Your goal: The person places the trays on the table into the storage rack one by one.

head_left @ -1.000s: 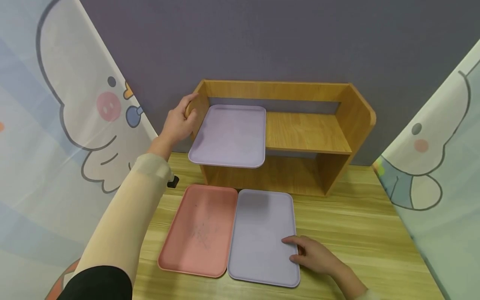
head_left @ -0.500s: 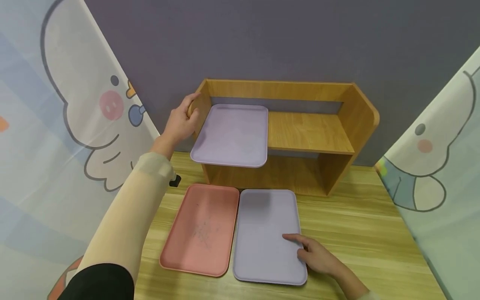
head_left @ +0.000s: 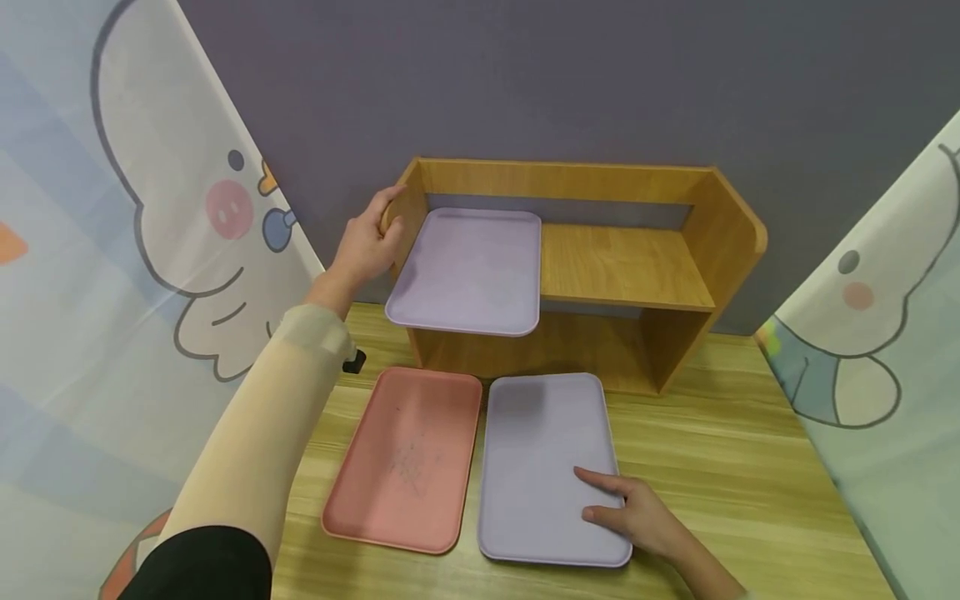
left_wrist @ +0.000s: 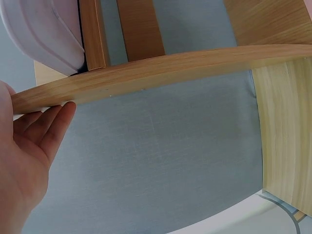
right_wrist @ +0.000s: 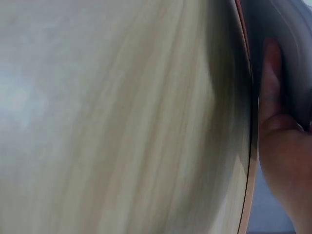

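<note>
In the head view my left hand (head_left: 369,242) grips the front edge of the left side panel of a two-tier wooden desk shelf (head_left: 622,262). Its fingers lie along the panel in the left wrist view, beside the board (left_wrist: 170,68). A lavender tray (head_left: 472,271) rests on the upper tier and juts past its front. On the table, my right hand (head_left: 637,508) touches a second lavender tray (head_left: 543,450) at its right edge, index finger and thumb spread over its surface. The other right fingers are mostly hidden. Left of that tray lies a pink tray (head_left: 408,458), scuffed in its middle.
The shelf stands at the back of a wood-grain table (head_left: 720,467), before a grey partition (head_left: 570,75). Cartoon-printed curtains hang on both sides, one curtain (head_left: 172,192) at the left and another curtain (head_left: 892,333) at the right.
The lower lavender tray has slid right, away from the pink tray, and turned slightly; a gap shows between them. My right hand has moved along with it. The left hand keeps its grip on the shelf.
</note>
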`<state>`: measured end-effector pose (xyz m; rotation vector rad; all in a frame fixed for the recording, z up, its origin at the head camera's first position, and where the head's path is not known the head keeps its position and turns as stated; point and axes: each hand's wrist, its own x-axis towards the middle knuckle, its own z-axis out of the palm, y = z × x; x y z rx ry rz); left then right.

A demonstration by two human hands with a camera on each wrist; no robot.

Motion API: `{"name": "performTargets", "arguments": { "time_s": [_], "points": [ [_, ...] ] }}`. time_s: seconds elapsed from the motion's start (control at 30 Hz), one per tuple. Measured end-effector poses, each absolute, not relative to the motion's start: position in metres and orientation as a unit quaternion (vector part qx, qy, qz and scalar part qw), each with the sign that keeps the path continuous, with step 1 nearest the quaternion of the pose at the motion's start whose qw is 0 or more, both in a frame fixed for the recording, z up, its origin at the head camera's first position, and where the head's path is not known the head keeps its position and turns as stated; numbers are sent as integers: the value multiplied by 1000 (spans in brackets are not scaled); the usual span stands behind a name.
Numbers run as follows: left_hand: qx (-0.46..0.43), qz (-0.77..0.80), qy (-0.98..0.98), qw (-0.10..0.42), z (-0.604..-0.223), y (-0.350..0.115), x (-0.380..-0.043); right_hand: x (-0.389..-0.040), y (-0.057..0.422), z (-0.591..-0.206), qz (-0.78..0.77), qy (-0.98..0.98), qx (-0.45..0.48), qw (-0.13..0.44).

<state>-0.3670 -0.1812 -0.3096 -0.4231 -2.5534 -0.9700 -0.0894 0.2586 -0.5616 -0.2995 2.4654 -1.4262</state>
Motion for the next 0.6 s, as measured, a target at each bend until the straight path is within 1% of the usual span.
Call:
{"name": "performTargets", "arguments": {
  "time_s": [0.23, 0.47, 0.6],
  "points": [
    [-155, -345, -904, 196, -311, -181, -367, -79, 278, -542, -508, 850, -60, 127],
    [-162, -344, -902, 203, -311, -182, -367, -69, 300, -511, -491, 863, -78, 92],
    [-162, -344, -903, 200, -311, -183, -368, -63, 312, -497, -500, 858, -65, 95]
  ]
}}
